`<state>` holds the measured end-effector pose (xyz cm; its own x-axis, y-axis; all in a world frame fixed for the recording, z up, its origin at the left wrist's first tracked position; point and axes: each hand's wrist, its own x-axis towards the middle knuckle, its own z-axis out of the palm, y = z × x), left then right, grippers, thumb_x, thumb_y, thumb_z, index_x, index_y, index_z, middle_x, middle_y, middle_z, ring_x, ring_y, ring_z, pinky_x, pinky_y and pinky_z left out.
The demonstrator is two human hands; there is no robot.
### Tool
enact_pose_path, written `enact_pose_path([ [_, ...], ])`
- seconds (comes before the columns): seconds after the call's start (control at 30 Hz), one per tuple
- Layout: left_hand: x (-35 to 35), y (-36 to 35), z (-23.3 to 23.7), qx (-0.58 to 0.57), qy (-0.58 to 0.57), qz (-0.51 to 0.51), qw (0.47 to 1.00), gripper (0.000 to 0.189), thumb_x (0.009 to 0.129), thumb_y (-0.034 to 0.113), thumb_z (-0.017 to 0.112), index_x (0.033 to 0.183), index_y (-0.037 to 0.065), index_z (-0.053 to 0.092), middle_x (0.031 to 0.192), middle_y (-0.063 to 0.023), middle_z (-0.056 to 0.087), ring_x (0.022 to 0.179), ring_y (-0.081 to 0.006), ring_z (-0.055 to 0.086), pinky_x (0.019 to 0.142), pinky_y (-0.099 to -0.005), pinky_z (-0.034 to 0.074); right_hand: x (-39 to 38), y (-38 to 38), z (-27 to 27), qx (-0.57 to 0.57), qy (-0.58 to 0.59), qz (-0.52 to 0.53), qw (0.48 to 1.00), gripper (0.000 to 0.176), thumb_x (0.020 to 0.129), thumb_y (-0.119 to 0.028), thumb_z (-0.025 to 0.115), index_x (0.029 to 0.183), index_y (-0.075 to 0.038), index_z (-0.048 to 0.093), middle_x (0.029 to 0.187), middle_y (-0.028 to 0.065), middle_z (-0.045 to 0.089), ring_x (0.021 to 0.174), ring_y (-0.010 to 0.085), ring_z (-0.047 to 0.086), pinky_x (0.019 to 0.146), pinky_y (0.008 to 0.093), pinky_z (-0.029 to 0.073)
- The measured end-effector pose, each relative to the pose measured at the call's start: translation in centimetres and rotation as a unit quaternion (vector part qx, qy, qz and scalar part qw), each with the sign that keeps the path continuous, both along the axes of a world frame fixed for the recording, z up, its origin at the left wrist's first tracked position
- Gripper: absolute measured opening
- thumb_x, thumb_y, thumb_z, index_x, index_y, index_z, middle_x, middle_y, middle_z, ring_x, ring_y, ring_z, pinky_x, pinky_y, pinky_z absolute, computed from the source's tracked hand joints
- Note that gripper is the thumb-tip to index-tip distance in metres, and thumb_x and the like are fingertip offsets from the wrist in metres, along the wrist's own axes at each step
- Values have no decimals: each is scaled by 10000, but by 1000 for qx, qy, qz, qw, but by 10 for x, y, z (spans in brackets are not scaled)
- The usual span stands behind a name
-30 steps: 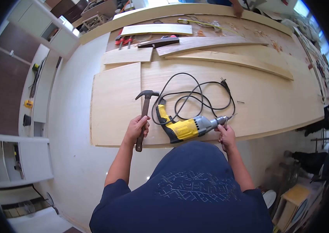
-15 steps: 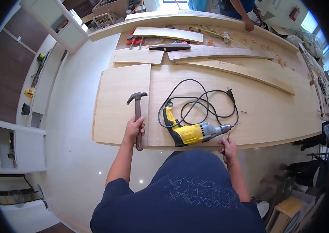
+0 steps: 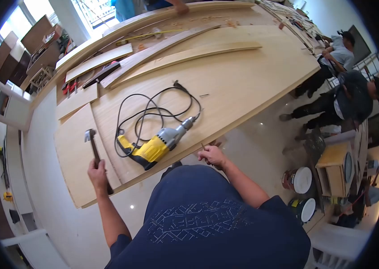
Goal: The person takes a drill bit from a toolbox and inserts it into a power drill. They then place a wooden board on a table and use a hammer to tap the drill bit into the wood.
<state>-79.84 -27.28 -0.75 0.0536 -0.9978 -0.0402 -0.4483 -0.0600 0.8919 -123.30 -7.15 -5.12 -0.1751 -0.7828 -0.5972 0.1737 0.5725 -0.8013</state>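
My left hand (image 3: 97, 175) is closed round the wooden handle of a claw hammer (image 3: 94, 149), its head pointing away from me over the left board. At the near edge of the workbench, my right hand (image 3: 213, 155) pinches a thin nail (image 3: 203, 146), mostly hidden by the fingers. Between the hands, a yellow and grey power drill (image 3: 154, 149) lies on its side on a wide wooden panel (image 3: 234, 80). Its black cord (image 3: 167, 111) is looped behind it. Another nail (image 3: 204, 94) rests on the panel beyond the chuck.
Wooden strips (image 3: 189, 56), a hand plane (image 3: 102, 74) and red clamps (image 3: 69, 88) lie toward the back. A yellow tape measure (image 3: 147, 36) is among shavings. Two people (image 3: 351, 96) are at the right, near buckets (image 3: 298, 180). Another person's hand (image 3: 180, 7) touches the far edge.
The view has swung to the right, so the bench appears rotated and people and buckets have come into sight. Both hands keep their hold; the drill stays on the panel.
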Motion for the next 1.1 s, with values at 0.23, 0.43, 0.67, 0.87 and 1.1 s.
enact_pose_path([
  [0.23,41,-18,-26,-18,-301,135,944,249,832,179,632,1020,17,650,945,-182,690,854,-359,654,795,-441,504,-45,136,-68,105,43,-234,965,93,813,-117,614,836,-36,575,687,38,544,463,112,426,394,280,319],
  [0.43,0,-8,-31,-184,-368,64,909,287,833,94,618,1101,-9,634,1136,-198,628,1132,-358,557,981,-422,433,-34,270,-105,140,-97,-499,850,94,808,-128,593,766,-83,522,696,50,536,421,91,336,376,257,276],
  [0.67,-190,37,36,-196,-192,-316,908,357,856,141,689,1178,10,608,1231,-197,566,1118,-358,566,926,-396,489,11,297,-137,155,-132,-497,843,83,825,-123,572,862,-63,527,773,69,583,428,78,344,370,259,267],
  [0.87,-258,33,26,-118,-369,-427,817,642,845,504,650,1289,51,551,1271,-170,584,1145,-348,564,986,-425,435,22,279,-115,107,-67,-420,899,130,814,-136,606,906,-55,561,747,67,585,399,86,337,371,263,263],
  [1.1,-258,41,18,-176,-357,-394,828,610,806,488,700,1220,56,577,1179,-149,615,1083,-376,569,930,-460,447,31,328,-184,252,121,-333,900,204,765,-184,631,750,6,705,598,123,607,459,226,546,472,395,456],
])
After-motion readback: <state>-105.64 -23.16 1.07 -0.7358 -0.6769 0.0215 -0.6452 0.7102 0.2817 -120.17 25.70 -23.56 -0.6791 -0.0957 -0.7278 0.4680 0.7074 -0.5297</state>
